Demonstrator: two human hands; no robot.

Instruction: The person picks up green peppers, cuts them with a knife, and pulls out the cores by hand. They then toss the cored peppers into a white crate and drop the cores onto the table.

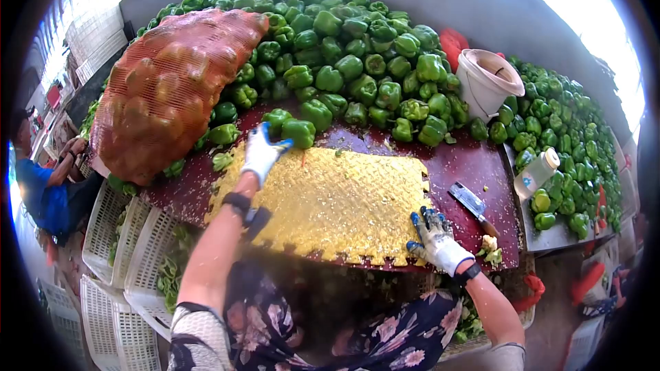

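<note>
My left hand (260, 156), in a white glove with blue fingertips, reaches to the back left of the yellow foam mat (330, 199). Its thumb and fingers are apart. The thumb touches or nearly touches a green bell pepper (299, 133) at the mat's back edge, and a second bell pepper (276, 121) lies just beyond the fingertips. My right hand (438, 242), gloved the same way, rests with spread fingers at the mat's front right corner, holding nothing. A cleaver (470, 200) with a wooden handle lies on the dark red table (447, 165) to the right.
Behind the mat rises a large heap of bell peppers (330, 48). A full orange mesh sack (168, 89) leans at left. A white bucket (485, 86) and a bottle (536, 173) stand right. White crates (113, 233) line the lower left, near another person (45, 185).
</note>
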